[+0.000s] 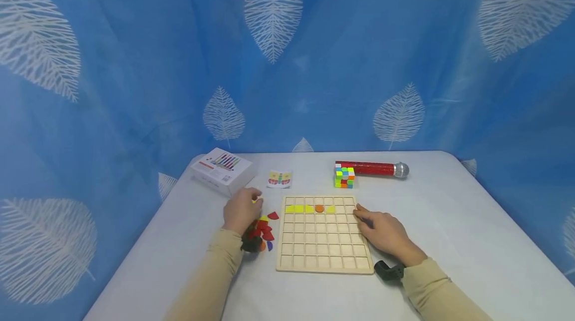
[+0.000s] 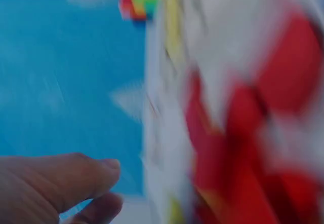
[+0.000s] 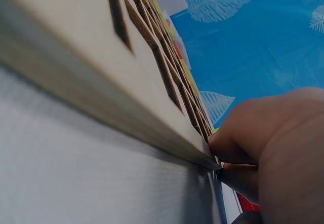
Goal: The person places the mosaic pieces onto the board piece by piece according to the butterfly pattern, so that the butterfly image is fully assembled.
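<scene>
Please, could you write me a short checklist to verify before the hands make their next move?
1. Board held: ok, the right hand grips its right edge.
2. Piece in left hand: cannot tell; yellow shows by the fingers, but the grip is unclear.
3. Loose pieces near: ok, piled left of the board, by the left hand.
4. Card uncovered: ok, it lies beyond the board.
5. Cube off the board: ok, it stands beyond it.

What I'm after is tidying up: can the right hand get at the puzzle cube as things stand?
Probably yes: the puzzle cube stands beyond the wooden board, and nothing visible blocks the way from the right hand. That hand grips the board's edge, so it would likely have to let go.
</scene>
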Action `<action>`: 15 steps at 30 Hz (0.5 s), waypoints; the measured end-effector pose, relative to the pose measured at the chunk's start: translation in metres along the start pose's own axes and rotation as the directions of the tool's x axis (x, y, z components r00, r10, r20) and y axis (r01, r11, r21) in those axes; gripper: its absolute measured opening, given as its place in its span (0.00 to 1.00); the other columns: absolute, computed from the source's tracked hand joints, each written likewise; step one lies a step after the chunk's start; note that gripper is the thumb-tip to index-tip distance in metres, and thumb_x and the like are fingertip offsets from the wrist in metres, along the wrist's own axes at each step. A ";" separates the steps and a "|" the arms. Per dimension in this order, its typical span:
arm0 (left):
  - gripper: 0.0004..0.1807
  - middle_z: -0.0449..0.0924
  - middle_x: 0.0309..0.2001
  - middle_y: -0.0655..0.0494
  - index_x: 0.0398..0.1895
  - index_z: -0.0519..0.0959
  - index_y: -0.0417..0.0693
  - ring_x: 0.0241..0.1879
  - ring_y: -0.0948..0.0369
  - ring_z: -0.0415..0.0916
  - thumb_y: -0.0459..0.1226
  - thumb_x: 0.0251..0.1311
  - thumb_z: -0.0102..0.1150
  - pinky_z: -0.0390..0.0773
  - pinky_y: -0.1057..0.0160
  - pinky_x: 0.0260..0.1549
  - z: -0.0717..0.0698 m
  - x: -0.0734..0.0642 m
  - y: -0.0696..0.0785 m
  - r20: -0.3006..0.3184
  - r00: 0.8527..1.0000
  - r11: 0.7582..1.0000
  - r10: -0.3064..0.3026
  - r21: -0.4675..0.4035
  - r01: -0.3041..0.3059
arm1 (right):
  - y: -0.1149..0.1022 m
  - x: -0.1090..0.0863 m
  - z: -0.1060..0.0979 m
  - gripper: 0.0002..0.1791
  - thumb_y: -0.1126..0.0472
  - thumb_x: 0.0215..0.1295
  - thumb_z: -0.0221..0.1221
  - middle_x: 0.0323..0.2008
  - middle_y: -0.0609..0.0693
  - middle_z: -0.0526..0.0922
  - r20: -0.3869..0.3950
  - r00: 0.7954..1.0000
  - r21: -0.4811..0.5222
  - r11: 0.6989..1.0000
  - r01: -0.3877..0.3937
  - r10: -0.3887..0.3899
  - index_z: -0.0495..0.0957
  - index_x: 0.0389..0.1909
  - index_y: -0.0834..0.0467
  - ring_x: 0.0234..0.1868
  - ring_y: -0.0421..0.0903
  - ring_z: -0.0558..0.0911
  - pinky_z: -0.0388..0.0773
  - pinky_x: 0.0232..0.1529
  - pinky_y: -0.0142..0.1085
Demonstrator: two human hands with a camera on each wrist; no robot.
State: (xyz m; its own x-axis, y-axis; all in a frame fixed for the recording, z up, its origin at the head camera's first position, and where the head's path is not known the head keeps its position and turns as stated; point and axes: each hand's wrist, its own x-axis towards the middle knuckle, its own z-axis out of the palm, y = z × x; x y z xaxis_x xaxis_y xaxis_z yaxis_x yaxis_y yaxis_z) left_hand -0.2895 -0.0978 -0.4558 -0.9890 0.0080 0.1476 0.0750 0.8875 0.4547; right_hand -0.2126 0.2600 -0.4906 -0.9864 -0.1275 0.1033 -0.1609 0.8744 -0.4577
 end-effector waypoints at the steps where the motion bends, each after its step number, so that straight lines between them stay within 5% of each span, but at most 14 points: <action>1: 0.19 0.86 0.51 0.51 0.57 0.85 0.49 0.48 0.52 0.82 0.43 0.65 0.68 0.81 0.49 0.47 0.000 0.001 -0.010 -0.010 0.999 0.999 -0.040 -0.006 0.040 | 0.001 0.000 0.000 0.24 0.55 0.73 0.58 0.71 0.54 0.73 -0.001 1.000 0.001 1.000 -0.002 0.002 0.78 0.66 0.57 0.68 0.65 0.75 0.74 0.60 0.62; 6: 0.27 0.82 0.60 0.45 0.64 0.80 0.43 0.57 0.46 0.81 0.45 0.64 0.69 0.79 0.43 0.54 0.009 0.002 -0.039 -0.023 0.993 0.993 -0.119 -0.011 0.119 | 0.002 0.000 0.001 0.23 0.55 0.73 0.58 0.71 0.53 0.74 -0.001 1.000 0.010 1.000 0.011 -0.010 0.79 0.66 0.56 0.67 0.64 0.76 0.75 0.60 0.61; 15: 0.18 0.88 0.49 0.50 0.53 0.86 0.46 0.46 0.51 0.85 0.45 0.63 0.69 0.83 0.48 0.47 0.018 0.002 -0.039 -0.073 0.996 0.994 -0.061 0.082 0.066 | 0.000 -0.002 0.000 0.23 0.55 0.72 0.59 0.70 0.54 0.74 -0.015 1.000 0.013 1.000 0.006 -0.006 0.79 0.65 0.57 0.67 0.64 0.76 0.78 0.57 0.59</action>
State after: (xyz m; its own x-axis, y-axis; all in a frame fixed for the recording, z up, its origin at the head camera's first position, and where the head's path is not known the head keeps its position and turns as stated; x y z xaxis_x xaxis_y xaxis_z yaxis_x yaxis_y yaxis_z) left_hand -0.2966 -0.1238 -0.4889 -0.9798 -0.0793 0.1834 -0.0015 0.9208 0.3901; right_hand -0.2105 0.2604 -0.4912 -0.9849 -0.1257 0.1193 -0.1675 0.8673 -0.4688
